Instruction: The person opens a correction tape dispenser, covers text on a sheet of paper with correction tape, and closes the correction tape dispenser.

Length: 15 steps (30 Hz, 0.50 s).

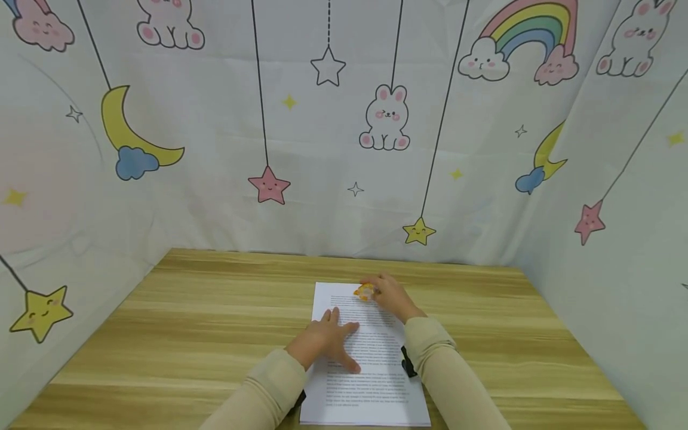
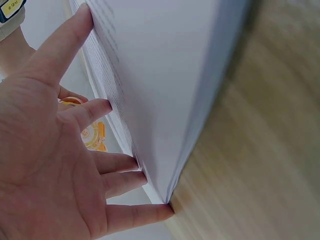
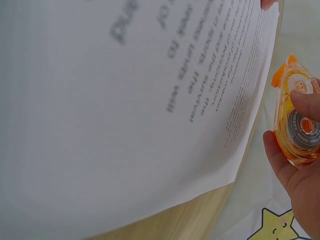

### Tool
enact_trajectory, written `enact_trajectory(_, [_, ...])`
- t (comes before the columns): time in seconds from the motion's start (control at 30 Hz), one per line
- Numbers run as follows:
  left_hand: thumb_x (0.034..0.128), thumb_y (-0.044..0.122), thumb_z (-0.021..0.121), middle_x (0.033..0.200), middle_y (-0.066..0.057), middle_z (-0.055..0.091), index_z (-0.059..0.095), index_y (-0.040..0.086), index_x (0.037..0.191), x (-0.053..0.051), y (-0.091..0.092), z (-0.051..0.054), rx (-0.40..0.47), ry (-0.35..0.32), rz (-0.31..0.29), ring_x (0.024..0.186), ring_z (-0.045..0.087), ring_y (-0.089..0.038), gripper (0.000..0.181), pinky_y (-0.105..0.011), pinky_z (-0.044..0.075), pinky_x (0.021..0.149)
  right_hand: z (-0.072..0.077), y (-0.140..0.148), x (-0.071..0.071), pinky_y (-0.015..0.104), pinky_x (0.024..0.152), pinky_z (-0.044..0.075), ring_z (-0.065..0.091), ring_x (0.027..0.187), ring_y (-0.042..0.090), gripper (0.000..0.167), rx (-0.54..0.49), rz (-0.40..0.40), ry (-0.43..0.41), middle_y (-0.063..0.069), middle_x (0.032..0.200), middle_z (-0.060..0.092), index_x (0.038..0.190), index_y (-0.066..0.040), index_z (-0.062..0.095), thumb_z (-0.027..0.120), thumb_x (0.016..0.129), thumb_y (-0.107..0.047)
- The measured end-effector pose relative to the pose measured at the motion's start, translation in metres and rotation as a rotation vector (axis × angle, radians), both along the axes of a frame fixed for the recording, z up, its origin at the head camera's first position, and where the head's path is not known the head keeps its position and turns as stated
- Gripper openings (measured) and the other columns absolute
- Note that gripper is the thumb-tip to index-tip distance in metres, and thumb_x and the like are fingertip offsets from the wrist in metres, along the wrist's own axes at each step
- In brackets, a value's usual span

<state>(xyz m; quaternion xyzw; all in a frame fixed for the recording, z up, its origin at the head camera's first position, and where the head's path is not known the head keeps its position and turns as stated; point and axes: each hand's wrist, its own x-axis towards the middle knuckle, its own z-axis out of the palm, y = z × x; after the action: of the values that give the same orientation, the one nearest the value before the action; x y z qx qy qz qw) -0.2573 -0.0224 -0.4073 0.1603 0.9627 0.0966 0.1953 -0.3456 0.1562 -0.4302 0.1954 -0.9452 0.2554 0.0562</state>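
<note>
Head view: paper stack (image 1: 371, 388) flat on wood-grain table (image 1: 161, 334), long side running away from the person; all places below are rel. to the stack.
L hand (image 1: 322, 340): on stack's left part, abt halfway along; fingers straight + spread wide, gripping nothing. L wrist view: thumb tip on the page, little finger at a stack corner, palm raised off the sheet.
R hand (image 1: 395, 297): over stack's far end, right of centre; pinching the corr. tape btwn thumb + fingers.
Corr. tape (image 1: 364, 292): over stack's far end, just right of its midline, in R hand's grip; clear case w/ orange bits. R wrist view: grey spool inside, orange tip, shown apart from the page.
Printed text: small dark lines in paras down stack's top sheet; too small to read in head view, partly blurred up close.
Sleeves (image 1: 451, 364): beige, cuffs turned back; one at stack's near left edge, other along its right edge.
Curtain (image 1: 322, 131): white, beyond stack + to both sides; stars, moons, bunnies, rainbow.
</note>
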Motion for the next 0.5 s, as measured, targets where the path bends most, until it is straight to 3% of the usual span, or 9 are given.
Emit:
enact_trajectory(0.2, [0.0629,0.061,0.074,0.152,-0.019,0.016,0.04,0.03,0.139,0.0006,-0.0002,0.0012,-0.003,0.005,-0.009,0.141,0.016,-0.037,0.089,-0.057,0.026,0.106,0.0003,-0.0043,-0.0002,0.037,0.076,0.046,0.053,0.086,0.017,0.04,0.02,0.012,0.018,0.005,0.103,0.057,0.114,-0.023,0.063,0.059,0.084,0.003])
enact_trajectory(0.5, [0.0624,0.061,0.073,0.153,-0.019,0.016,0.039,0.03,0.14,0.0005,-0.0013,0.0009,-0.009,0.003,-0.011,0.141,0.016,-0.037,0.09,-0.057,0.026,0.106,0.0033,-0.0091,-0.0007,0.033,0.069,0.042,0.047,0.076,0.015,0.037,0.065,0.012,0.046,0.004,0.091,0.054,0.113,-0.021,0.065,0.061,0.083,0.002])
